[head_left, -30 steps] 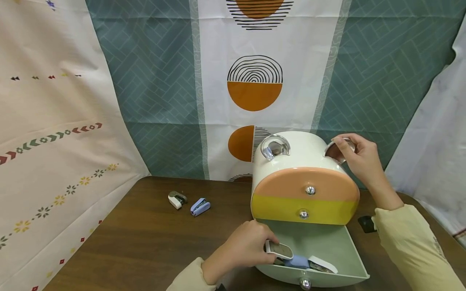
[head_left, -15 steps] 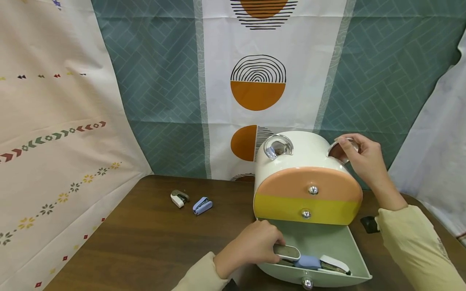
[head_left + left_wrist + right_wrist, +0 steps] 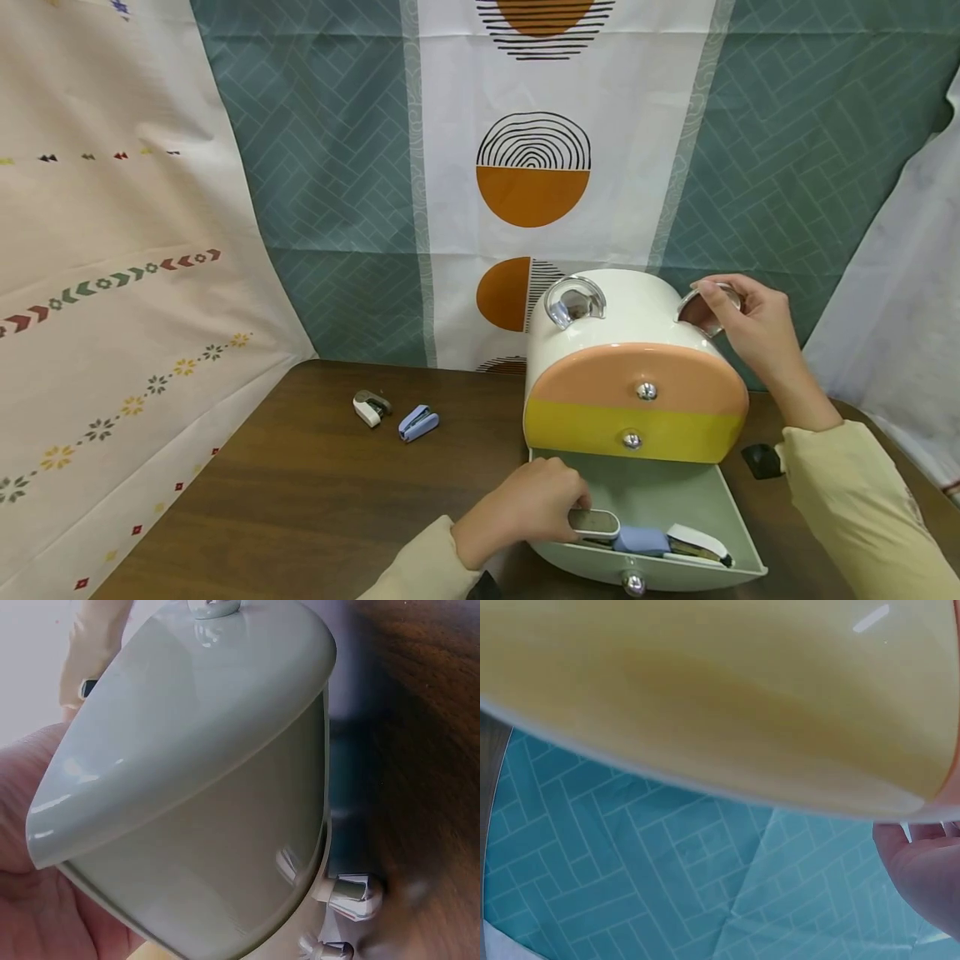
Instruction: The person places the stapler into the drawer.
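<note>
My left hand (image 3: 528,504) reaches into the pulled-out pale green drawer (image 3: 660,483). It holds a small white and grey stapler (image 3: 596,523) low at the drawer's front left. A blue stapler (image 3: 641,541) and a white one (image 3: 693,537) lie in a row to its right. With thumb and fingers, my right hand (image 3: 757,325) grips the chrome ear (image 3: 697,312) on top of the rounded white drawer box (image 3: 626,304). In the left wrist view the drawer (image 3: 180,727) covers most of the hand, and the stapler is hidden there.
On the brown table (image 3: 337,500), left of the box, lie another white and grey stapler (image 3: 370,410) and a light blue one (image 3: 417,423). The orange drawer (image 3: 592,385) and the yellow drawer (image 3: 562,429) are closed. A patterned cloth (image 3: 337,167) hangs behind.
My left hand has moved right and slightly down with its stapler. The blue and white staplers have slid right along the drawer. My right hand keeps its grip on the ear.
</note>
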A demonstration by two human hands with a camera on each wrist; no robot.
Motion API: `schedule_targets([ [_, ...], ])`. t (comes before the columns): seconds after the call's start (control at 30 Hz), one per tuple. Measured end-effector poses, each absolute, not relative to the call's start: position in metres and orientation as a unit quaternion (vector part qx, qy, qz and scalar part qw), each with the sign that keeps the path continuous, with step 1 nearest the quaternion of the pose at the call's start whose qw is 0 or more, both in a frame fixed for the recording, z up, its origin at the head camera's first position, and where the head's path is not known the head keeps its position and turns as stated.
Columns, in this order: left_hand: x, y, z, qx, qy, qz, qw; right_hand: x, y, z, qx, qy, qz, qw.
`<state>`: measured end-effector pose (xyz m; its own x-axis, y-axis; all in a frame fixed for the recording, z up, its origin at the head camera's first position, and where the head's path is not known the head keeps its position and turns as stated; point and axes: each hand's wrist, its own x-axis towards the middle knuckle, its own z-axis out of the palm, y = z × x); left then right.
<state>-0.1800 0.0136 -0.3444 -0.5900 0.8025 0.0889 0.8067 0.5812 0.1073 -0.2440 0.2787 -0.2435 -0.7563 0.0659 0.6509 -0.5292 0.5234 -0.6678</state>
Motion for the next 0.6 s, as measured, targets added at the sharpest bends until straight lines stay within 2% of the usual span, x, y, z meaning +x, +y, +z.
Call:
schedule_targets([
  [0.3, -0.183, -0.003, -0.332, -0.447, -0.881, -0.152, 0.013, -0.246, 0.280, -0.246, 0.138, -0.810, 0.476, 0.314],
  [0.6, -0.205, -0.055, -0.334, -0.350, -0.884, -0.290, 0.111, -0.249, 0.280, -0.246, 0.150, -0.801, 0.485, 0.317],
])
